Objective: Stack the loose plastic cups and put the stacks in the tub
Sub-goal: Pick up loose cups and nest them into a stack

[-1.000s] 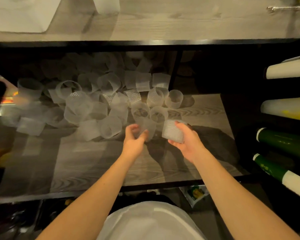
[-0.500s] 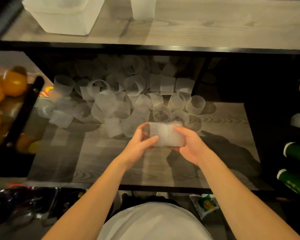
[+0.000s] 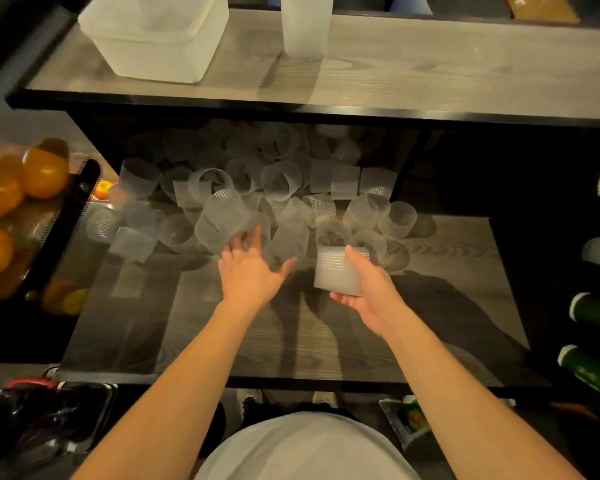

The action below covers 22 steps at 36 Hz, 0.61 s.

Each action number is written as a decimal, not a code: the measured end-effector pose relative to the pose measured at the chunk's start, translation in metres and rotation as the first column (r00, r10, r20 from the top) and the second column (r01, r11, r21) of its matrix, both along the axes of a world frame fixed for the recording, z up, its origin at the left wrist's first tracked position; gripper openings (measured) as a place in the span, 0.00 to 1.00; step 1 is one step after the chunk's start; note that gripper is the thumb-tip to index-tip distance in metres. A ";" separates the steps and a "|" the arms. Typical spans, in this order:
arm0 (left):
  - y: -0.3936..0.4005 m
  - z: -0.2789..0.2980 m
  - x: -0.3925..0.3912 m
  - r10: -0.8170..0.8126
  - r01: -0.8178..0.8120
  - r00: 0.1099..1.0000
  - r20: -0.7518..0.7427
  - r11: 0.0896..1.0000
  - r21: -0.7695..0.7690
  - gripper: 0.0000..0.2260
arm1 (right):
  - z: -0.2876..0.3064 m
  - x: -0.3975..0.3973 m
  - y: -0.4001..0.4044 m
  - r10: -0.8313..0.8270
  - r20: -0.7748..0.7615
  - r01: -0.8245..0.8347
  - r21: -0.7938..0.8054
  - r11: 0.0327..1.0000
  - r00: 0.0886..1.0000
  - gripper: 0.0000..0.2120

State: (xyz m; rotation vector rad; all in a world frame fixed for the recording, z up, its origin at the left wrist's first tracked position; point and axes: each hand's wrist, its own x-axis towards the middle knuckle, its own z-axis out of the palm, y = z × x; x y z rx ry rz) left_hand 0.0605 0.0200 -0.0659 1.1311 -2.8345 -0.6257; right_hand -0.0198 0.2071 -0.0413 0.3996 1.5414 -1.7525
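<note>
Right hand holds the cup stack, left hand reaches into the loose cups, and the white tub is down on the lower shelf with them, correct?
Not quite. The head view shows the white tub on the upper shelf, not the lower one. The rest holds: the right hand holds the cup stack, and the left hand reaches into the loose cups.

Ribbed translucent cups (image 3: 257,202) heaped, white tub (image 3: 156,36) above

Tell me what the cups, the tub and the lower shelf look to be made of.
Cups: thin frosted translucent plastic with fine ribbed walls; the shelf shows dimly through them. Tub: thicker milky-white plastic, matte, with rounded corners; seemingly semi-opaque. Lower shelf: grey wood-grain board with a dark edge, probably laminate rather than solid wood; hard to tell in this light.
</note>
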 end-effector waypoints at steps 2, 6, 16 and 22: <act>-0.008 -0.009 -0.006 -0.086 0.092 0.984 0.159 0.995 -0.034 0.39 | 0.000 0.002 -0.002 -0.012 0.013 0.012 0.004 1.000 1.000 0.24; -0.017 -0.003 -0.008 -0.062 0.062 0.998 0.002 0.998 0.005 0.33 | 0.004 0.002 -0.003 -0.050 -0.004 0.050 0.004 0.999 0.999 0.18; -0.008 0.012 0.011 -0.031 0.369 0.922 -0.386 0.375 0.851 0.31 | 0.014 -0.002 -0.010 0.186 -0.037 -0.187 -0.026 0.982 0.982 0.19; 0.003 -0.004 0.018 -0.033 0.335 0.939 -0.342 0.313 0.889 0.27 | 0.009 0.003 -0.014 0.204 -0.113 -0.189 0.129 0.973 0.973 0.22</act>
